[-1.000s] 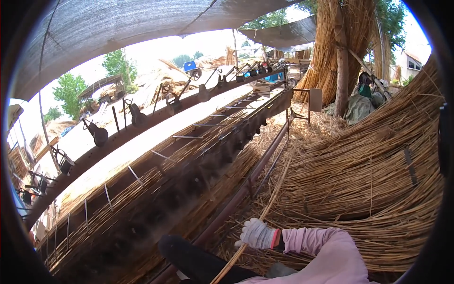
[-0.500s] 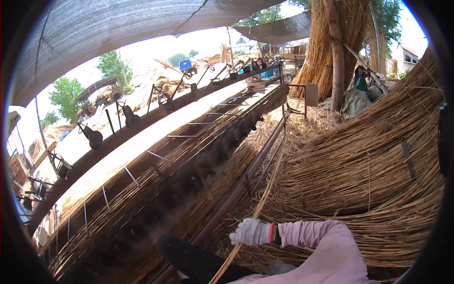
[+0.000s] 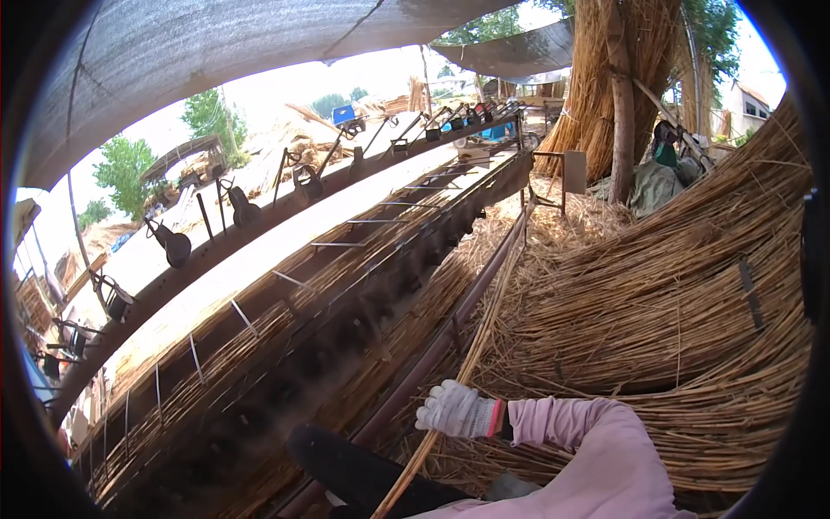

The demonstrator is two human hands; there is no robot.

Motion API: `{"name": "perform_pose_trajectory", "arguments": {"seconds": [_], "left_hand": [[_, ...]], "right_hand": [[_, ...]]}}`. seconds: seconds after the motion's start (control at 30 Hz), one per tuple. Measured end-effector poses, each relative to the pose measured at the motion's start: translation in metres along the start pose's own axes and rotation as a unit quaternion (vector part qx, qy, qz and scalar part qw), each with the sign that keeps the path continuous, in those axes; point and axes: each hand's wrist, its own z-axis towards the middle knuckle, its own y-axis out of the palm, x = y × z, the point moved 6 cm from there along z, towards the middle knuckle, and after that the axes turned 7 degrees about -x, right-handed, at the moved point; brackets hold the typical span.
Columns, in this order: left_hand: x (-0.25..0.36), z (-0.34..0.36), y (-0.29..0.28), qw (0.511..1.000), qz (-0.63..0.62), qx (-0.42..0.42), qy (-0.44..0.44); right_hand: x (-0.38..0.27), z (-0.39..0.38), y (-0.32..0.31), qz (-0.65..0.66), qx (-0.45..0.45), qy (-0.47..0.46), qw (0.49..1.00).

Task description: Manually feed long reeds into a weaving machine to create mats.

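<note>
My right hand (image 3: 458, 410), in a pale knitted glove with a red cuff, is closed round a thin bundle of reed stalks (image 3: 489, 336). The stalks slant from the lower edge up past the glove, their far ends near the end of a metal rail (image 3: 393, 422). Left of the hand runs a long machine bed (image 3: 285, 346) with reeds lying along it under thin metal crossbars. A big heap of reeds (image 3: 640, 303) lies close on the right of the hand. My left hand is out of sight.
A long dark beam (image 3: 285, 208) with several weights and clamps curves along the machine's far side. Tall upright reed bundles (image 3: 596, 86) and a wooden post (image 3: 621, 121) stand at the back right. Loose straw (image 3: 562, 221) covers the ground, and shade cloth (image 3: 242, 52) hangs overhead.
My right hand, still gripping the reed stalks, has shifted slightly up and left. The stalks' near end has swung a little leftward, and the whole view has tilted slightly.
</note>
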Motion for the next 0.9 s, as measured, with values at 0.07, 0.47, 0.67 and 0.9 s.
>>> {"name": "perform_pose_trajectory", "arguments": {"seconds": [0.07,0.47,0.67,0.9], "left_hand": [[-0.003,-0.002,-0.001,1.0,0.0,-0.001,-0.004],[-0.013,-0.036,0.039,0.994,-0.014,-0.095,-0.048],[-0.011,0.025,0.227,0.923,-0.033,-0.381,0.036],[-0.042,0.127,0.486,0.852,-0.125,-0.507,0.045]], "right_hand": [[0.001,-0.002,0.006,0.003,-0.033,0.004,0.999],[0.13,0.006,-0.02,-0.131,0.003,0.176,0.976],[0.272,0.059,-0.08,-0.175,0.113,0.376,0.903],[0.168,0.182,-0.061,-0.079,0.209,0.219,0.95]]}}
